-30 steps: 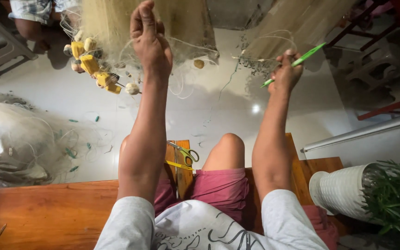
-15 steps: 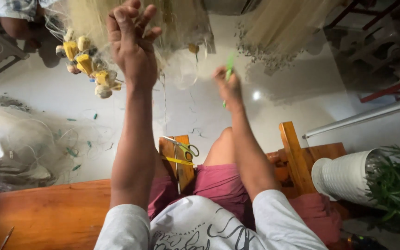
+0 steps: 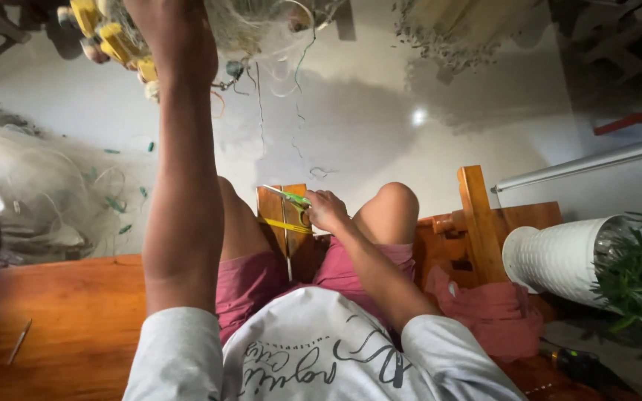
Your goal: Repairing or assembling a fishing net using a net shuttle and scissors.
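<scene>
Right hand [image 3: 326, 210] is closing on the green netting needle [image 3: 291, 199] by the wooden block [image 3: 285, 230] between my knees; left hand [image 3: 176, 33] is gripping the fishing net [image 3: 261, 22] overhead. Probably bringing the needle up next.

Left arm's stretched way up and forward, left hand [image 3: 176, 33] raised at the top edge. Right arm's bent down, right hand [image 3: 326, 211] curled loosely between the knees.
</scene>
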